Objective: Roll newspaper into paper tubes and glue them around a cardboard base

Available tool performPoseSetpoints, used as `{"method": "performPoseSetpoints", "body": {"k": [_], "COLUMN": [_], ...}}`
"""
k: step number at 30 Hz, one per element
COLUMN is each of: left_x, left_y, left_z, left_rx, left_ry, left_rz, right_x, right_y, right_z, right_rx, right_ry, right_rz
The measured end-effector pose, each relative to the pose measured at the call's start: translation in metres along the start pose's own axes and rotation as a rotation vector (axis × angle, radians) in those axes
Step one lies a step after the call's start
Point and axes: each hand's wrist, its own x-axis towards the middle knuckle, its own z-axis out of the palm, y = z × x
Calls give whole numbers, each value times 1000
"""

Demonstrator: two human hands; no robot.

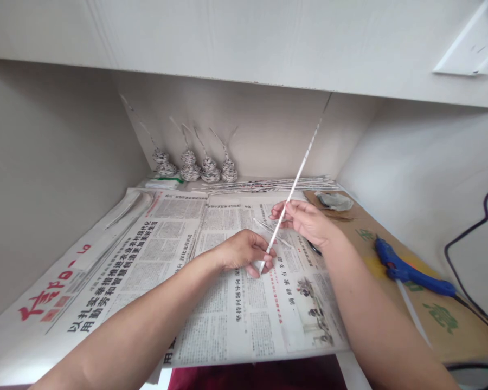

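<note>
A long, thin rolled-paper stick slants up and to the right between my hands. My left hand grips it near its lower end, fingers closed around it. Higher up, my right hand pinches the same stick between thumb and fingers. Just behind my hands, a short bent paper strip lies on the newspaper. A dark curved object, perhaps a scissors handle, shows partly beside my right wrist; the rest is hidden.
Several woven paper gourds stand along the back wall, left of a bundle of rolled-paper sticks. At right, a blue glue gun with a cable lies on cardboard, near a crumpled grey piece. Side walls and an overhead panel enclose the surface.
</note>
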Motion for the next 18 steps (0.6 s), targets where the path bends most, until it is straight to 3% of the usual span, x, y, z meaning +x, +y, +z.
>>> {"method": "performPoseSetpoints", "body": {"k": [2, 6, 11, 18], "left_x": [0, -2, -3, -11], "left_y": [2, 5, 5, 8], "left_z": [-1, -6, -20, -40], "left_rx": [10, 33, 78, 173], "left_ry": [18, 48, 71, 207], "left_rz": [2, 19, 47, 27], "right_x": [0, 5, 6, 12], "right_y": [1, 7, 6, 16], "right_z": [-1, -3, -5, 2], "right_rx": [-18, -18, 26, 47], "right_ry": [-5, 191, 14, 173], "right_rz": [-4, 2, 4, 4]}}
